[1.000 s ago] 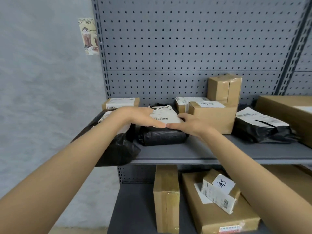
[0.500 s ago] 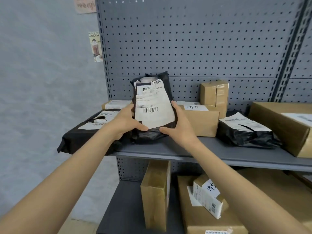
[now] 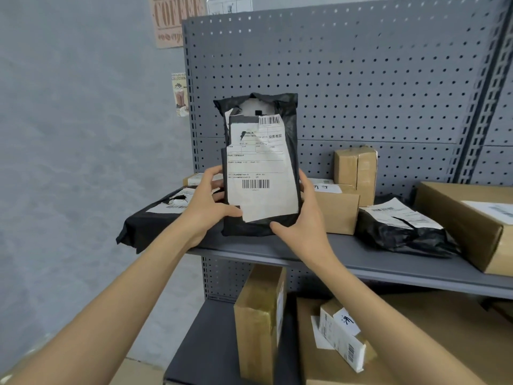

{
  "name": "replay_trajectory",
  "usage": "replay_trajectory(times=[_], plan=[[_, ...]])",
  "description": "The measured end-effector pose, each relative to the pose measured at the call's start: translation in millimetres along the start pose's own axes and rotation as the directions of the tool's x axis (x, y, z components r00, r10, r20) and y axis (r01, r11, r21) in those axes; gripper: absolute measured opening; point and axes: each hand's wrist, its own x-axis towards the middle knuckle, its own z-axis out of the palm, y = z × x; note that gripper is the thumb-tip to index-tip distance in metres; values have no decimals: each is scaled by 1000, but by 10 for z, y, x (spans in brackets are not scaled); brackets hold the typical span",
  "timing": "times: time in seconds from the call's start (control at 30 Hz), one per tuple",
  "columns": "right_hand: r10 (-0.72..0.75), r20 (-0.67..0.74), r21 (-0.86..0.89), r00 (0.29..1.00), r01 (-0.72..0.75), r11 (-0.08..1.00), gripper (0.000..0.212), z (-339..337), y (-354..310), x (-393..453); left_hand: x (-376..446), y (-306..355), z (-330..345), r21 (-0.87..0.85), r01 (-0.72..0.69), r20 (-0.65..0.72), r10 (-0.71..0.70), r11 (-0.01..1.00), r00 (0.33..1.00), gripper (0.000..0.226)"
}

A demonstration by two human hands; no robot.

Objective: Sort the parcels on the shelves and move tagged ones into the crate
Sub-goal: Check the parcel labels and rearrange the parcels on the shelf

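Observation:
A black plastic mailer parcel [image 3: 288, 118] with a torn white barcode label stands upright in front of the pegboard, just above the upper shelf [image 3: 388, 266]. My left hand [image 3: 206, 207] grips its lower left edge, thumb on the label. My right hand [image 3: 306, 220] holds its lower right corner. Both hands are closed on this one parcel. No crate is in view.
On the upper shelf lie a flat black mailer [image 3: 155, 220] at the left, brown boxes [image 3: 337, 212] behind my right hand, another black mailer [image 3: 402, 232] and a large box [image 3: 466, 220] at the right. The lower shelf holds several cardboard boxes [image 3: 258, 323].
The black parcel lay flat on the shelf a second ago; both hands have tipped it upright and raised it, label facing me. The view has also moved closer.

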Motion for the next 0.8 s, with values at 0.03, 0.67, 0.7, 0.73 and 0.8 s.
replay_trajectory(times=[0.03, 0.67, 0.7, 0.73, 0.8], plan=[[-13, -6, -8, 1000, 13, 1000, 97, -1, -14, -8, 7, 4, -1, -12, -5, 0, 5, 1000, 1000, 85], [480, 233, 130, 846, -516, 846, 85, 322, 191, 380, 514, -219, -211, 409, 68, 148, -140, 910, 979, 63], [502, 237, 123, 832, -538, 834, 84, 363, 220, 373, 551, -249, -209, 462, 52, 163, -142, 885, 976, 66], [517, 231, 121, 824, -552, 825, 83, 398, 243, 373, 591, -273, -203, 510, 31, 179, -141, 859, 974, 67], [538, 200, 131, 819, -566, 814, 82, 443, 278, 395, 671, -310, -186, 585, -11, 207, -136, 811, 969, 64]])
